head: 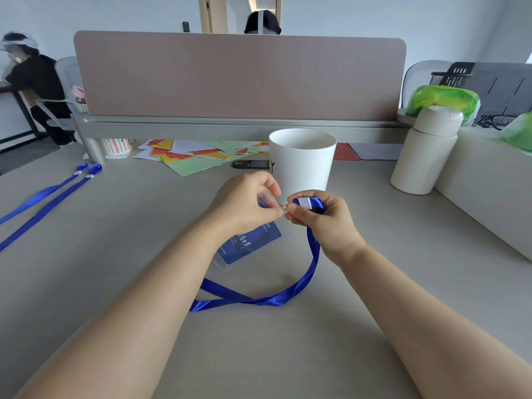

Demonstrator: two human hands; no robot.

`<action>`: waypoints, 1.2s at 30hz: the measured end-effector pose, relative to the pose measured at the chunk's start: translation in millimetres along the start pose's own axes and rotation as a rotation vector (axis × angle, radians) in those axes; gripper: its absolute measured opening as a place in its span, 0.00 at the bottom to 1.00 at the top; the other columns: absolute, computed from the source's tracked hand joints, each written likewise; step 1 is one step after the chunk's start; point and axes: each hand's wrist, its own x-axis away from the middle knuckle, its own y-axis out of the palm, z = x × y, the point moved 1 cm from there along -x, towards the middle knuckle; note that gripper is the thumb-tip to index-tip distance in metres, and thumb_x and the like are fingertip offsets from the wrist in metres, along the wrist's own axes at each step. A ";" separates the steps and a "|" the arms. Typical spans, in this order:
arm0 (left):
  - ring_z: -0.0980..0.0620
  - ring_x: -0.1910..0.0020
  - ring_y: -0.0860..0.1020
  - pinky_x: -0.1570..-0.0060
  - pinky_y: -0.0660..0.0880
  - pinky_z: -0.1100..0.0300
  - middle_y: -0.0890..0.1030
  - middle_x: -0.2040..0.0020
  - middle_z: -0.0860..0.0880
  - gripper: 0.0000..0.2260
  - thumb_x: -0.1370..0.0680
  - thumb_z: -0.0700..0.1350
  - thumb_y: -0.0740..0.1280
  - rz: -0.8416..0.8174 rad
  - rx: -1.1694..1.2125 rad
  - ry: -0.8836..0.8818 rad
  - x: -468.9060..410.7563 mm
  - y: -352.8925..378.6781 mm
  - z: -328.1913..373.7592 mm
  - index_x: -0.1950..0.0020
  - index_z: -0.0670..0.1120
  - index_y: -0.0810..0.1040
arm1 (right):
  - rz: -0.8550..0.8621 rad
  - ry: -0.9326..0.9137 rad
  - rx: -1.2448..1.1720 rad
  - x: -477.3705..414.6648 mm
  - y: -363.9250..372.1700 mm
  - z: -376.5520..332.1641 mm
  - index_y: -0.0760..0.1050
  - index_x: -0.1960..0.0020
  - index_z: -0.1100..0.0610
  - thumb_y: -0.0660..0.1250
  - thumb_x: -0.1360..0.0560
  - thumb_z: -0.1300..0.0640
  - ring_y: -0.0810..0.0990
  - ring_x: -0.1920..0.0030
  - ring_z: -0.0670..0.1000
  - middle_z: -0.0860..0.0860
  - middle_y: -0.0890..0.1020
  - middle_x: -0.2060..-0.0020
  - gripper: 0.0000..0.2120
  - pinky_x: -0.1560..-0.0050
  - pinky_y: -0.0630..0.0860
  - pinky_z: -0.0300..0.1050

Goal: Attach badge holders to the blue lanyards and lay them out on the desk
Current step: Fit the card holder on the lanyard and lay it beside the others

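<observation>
- The pale grey flat desk (273,355) under your forearms carries everything. The strap's slack lies on it just ahead of your arms, so a dragged forearm could snag it and jerk the join apart.
- The tall white plastic cup (302,162) stands just behind your hands. A sharp tug as the clip seats could tip it towards the coloured paper sheets (195,156).
- The blue satin ribbon lanyard (313,254) runs from your right hand down to the desk, where it crosses itself with a twist. If you lay it out like that, it will likely sit kinked.
- The clear plastic badge holder with its dark blue card (250,243) hangs tilted below your left hand. I cannot tell whether its low corner touches the desk.
- Your left hand (244,203) pinches the holder's top edge, and your right hand (325,223) is curled round the lanyard's end by the white crimp (303,202). The fingertips of the two hands meet.
- The small clear clip (283,209) is mostly hidden between those fingertips, so whether it has passed the holder's slot cannot be seen. If you let go too early, the holder could drop free.
</observation>
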 end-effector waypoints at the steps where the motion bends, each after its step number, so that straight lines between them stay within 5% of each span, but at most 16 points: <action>1: 0.54 0.57 0.79 0.53 0.75 0.56 0.81 0.65 0.58 0.09 0.30 0.46 0.72 -0.010 0.009 -0.011 -0.3 -1.4 -0.9 0.55 0.49 0.73 | 0.014 0.003 -0.001 -0.4 0.0 0.0 0.79 0.60 0.55 0.69 0.29 0.66 0.80 0.68 0.45 0.51 0.81 0.67 0.07 0.60 0.80 0.36; 3: 0.52 0.54 0.80 0.53 0.75 0.60 0.82 0.62 0.57 0.09 0.30 0.47 0.72 -0.040 0.023 -0.042 -1.3 -3.9 -2.9 0.54 0.48 0.75 | 0.039 -0.005 0.010 -1.6 0.0 -0.2 0.78 0.61 0.54 0.71 0.30 0.66 0.78 0.71 0.45 0.47 0.81 0.71 0.08 0.67 0.77 0.35; 7: 0.50 0.53 0.80 0.51 0.77 0.52 0.83 0.58 0.53 0.04 0.30 0.46 0.73 -0.109 0.004 -0.089 -1.0 -10.3 -7.7 0.57 0.50 0.80 | 0.015 -0.034 0.024 -2.5 -1.5 0.0 0.77 0.61 0.60 0.70 0.29 0.63 0.68 0.79 0.44 0.44 0.74 0.80 0.04 0.74 0.67 0.34; 13: 0.52 0.52 0.77 0.52 0.73 0.58 0.80 0.55 0.53 0.07 0.26 0.47 0.68 -0.249 -0.090 -0.110 1.3 -20.5 -8.9 0.50 0.56 0.80 | -0.090 -0.014 0.169 -2.7 5.1 -5.9 0.78 0.64 0.59 0.69 0.27 0.58 0.67 0.77 0.42 0.46 0.77 0.75 0.08 0.73 0.68 0.33; 18: 0.56 0.61 0.74 0.60 0.72 0.60 0.78 0.62 0.55 0.06 0.28 0.56 0.69 -0.199 -0.047 -0.086 13.2 -32.2 -13.3 0.61 0.55 0.79 | -0.169 0.053 0.105 -8.0 17.3 -15.6 0.78 0.64 0.59 0.67 0.26 0.57 0.63 0.76 0.47 0.50 0.71 0.77 0.09 0.75 0.62 0.37; 26: 0.50 0.64 0.67 0.63 0.62 0.59 0.69 0.60 0.50 0.12 0.26 0.45 0.65 0.025 -0.017 -0.224 54.1 -86.4 -33.9 0.65 0.39 0.72 | -0.410 0.054 0.151 -12.4 59.1 -34.5 0.79 0.63 0.57 0.67 0.27 0.54 0.61 0.74 0.48 0.51 0.70 0.73 0.08 0.73 0.58 0.38; 30: 0.54 0.67 0.67 0.65 0.62 0.62 0.68 0.62 0.51 0.18 0.26 0.53 0.67 0.167 -0.005 -0.248 83.2 -111.1 -36.4 0.68 0.41 0.71 | -0.533 -0.028 0.195 -7.3 95.3 -44.3 0.79 0.59 0.53 0.70 0.29 0.60 0.60 0.75 0.46 0.47 0.69 0.74 0.02 0.76 0.58 0.35; 36: 0.57 0.64 0.71 0.62 0.67 0.62 0.71 0.62 0.54 0.05 0.29 0.54 0.70 0.179 -0.143 -0.309 129.7 -151.5 -46.7 0.64 0.57 0.79 | -0.667 -0.093 0.226 5.0 147.1 -60.7 0.79 0.60 0.59 0.65 0.25 0.55 0.61 0.73 0.48 0.49 0.73 0.74 0.09 0.72 0.60 0.38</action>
